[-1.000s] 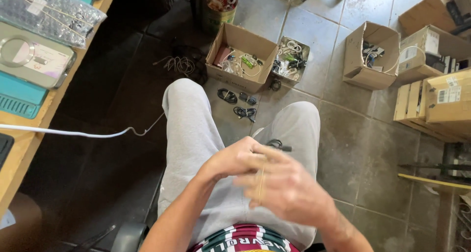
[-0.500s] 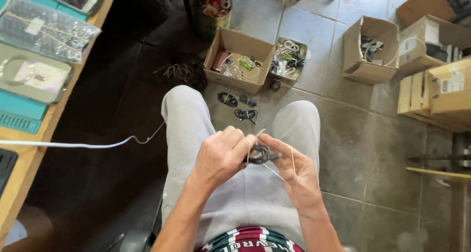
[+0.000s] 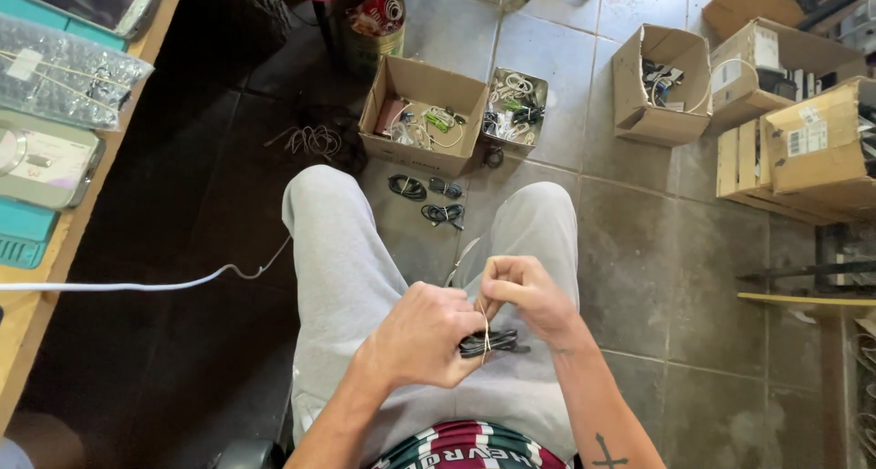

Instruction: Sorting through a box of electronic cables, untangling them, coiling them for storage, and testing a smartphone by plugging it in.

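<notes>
Grip, left hand (image 3: 424, 337): closed in a fist around a coiled black cable (image 3: 488, 343), which it holds over the lap, above the grey trousers (image 3: 338, 250). Grip, right hand (image 3: 522, 291): fingers pinched narrow on a thin rubber band (image 3: 482, 321), which is drawn across the coil just beside the left knuckles.

Procedure, as judged from the hands: keep the coil clamped flat so the loops do not spring apart, stretch the band only as far as needed, and seat it at the middle of the bundle — a band set near one end is likely to slip off.

Surroundings, left to right: a wooden surface (image 3: 36, 314) carries a bubble-wrapped packet (image 3: 64, 77) and a white cable (image 3: 137, 285) that trails off its edge. On the tiled floor (image 3: 630, 268) ahead lie three small black cable bundles (image 3: 429, 200), near an open cardboard box (image 3: 422, 115) of mixed cables. Further right stand another open box (image 3: 659, 84) and stacked cartons (image 3: 803, 150), well apart from the hands.
</notes>
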